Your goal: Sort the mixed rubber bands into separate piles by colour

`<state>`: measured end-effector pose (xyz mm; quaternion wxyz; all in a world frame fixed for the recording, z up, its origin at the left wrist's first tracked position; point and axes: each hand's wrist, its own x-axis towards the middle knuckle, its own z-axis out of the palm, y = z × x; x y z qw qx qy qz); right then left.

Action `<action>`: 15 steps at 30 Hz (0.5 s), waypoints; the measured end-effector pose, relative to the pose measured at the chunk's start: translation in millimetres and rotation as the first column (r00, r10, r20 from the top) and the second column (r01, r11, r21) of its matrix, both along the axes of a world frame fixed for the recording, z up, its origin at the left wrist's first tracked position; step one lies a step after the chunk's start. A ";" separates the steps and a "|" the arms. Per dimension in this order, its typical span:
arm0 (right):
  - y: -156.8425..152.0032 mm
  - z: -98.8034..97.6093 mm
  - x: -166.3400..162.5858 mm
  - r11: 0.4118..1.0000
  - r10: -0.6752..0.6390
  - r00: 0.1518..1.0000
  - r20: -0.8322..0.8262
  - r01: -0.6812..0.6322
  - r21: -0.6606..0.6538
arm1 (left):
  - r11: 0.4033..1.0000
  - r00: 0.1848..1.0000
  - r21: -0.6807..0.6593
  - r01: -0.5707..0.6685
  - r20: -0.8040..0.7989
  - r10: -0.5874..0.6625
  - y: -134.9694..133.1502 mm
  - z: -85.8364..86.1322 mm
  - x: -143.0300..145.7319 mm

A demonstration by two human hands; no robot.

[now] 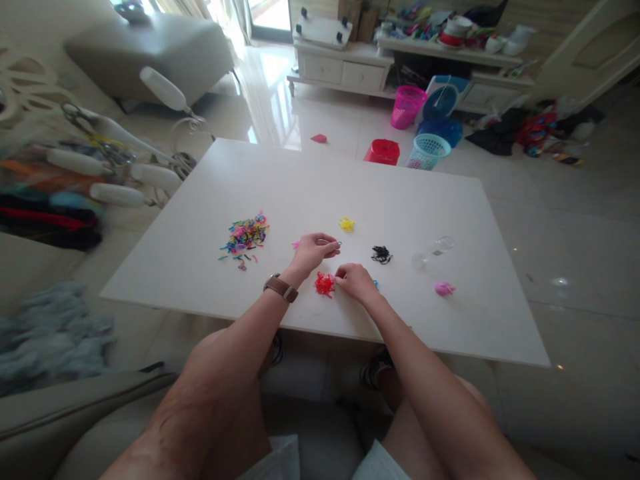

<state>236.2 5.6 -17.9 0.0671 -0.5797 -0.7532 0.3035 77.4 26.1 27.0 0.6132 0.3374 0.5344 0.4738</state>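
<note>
My left hand (315,252), with a brown-strapped watch on its wrist, is closed in a pinch. A small blue rubber band (339,244) shows at its fingertips. Just below and to the right, my right hand (356,281) has its fingertips pressed together beside a red pile of bands (324,285); what they hold is too small to make out. A mixed-colour heap of bands (245,237) lies to the left. Beyond my hands is a yellow pile (347,225), and to the right a black pile (381,255). Pink bits (296,245) and blue bits (376,285) peek out beside my hands.
The white table (165,267) carries a clear plastic container (433,253) and a pink bundle (444,289) on its right side. Past the far edge stand a red bin (383,152) and a light-blue basket (429,152). A white lamp with several arms (160,175) borders the left edge.
</note>
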 end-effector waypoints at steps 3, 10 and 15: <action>0.3 -5.1 -5.2 1.000 -0.003 1.000 0.030 0.002 0.018 | 0.999 0.999 0.009 -0.031 -0.011 0.031 1.5 3.0 -7.1; 2.0 -11.7 -15.3 1.000 0.029 0.998 0.064 -0.029 0.001 | 0.987 0.986 0.051 -0.150 -0.067 0.153 7.0 8.4 -36.4; 10.7 -1.6 -12.8 0.998 0.033 0.997 0.065 -0.029 -0.060 | 0.957 0.957 0.078 -0.280 -0.055 0.284 9.8 12.5 -67.2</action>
